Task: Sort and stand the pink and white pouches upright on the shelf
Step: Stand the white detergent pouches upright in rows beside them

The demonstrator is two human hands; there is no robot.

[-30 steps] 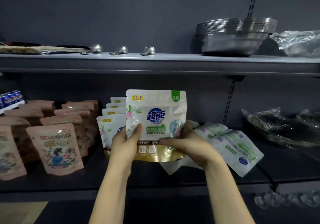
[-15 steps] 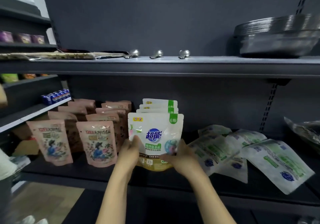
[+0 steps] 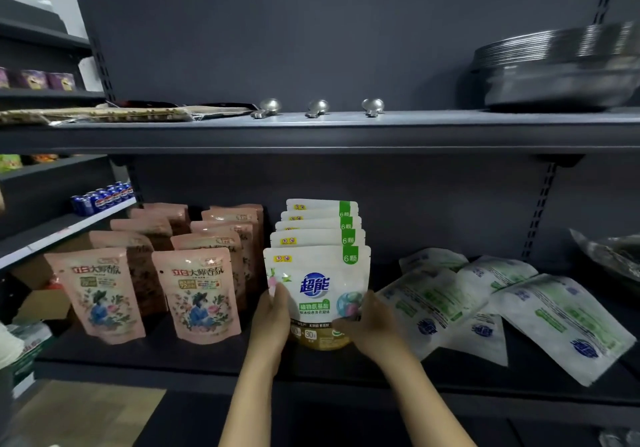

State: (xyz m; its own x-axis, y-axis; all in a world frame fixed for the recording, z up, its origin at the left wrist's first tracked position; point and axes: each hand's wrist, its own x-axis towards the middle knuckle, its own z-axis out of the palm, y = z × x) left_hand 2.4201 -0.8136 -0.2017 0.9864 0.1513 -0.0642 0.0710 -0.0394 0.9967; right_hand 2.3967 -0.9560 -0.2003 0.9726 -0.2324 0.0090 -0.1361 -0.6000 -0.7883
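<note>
A white pouch (image 3: 317, 291) with a blue logo and a gold bottom stands upright on the dark shelf (image 3: 207, 363), at the front of a row of white pouches (image 3: 320, 228). My left hand (image 3: 273, 322) grips its left edge and my right hand (image 3: 370, 325) grips its lower right corner. Left of this row, pink pouches (image 3: 199, 294) stand upright in two rows. To the right, several white pouches (image 3: 485, 308) lie flat in a loose heap.
The upper shelf (image 3: 346, 131) carries three metal scoops (image 3: 317, 107), flat packs at left and stacked metal basins (image 3: 561, 66) at right. A plastic-wrapped item (image 3: 609, 256) sits at far right. Blue cans (image 3: 102, 197) stand on a side shelf at left.
Both hands brought the white pouch down from mid-air and set it upright at the front of the white row. The view shifted left and closer.
</note>
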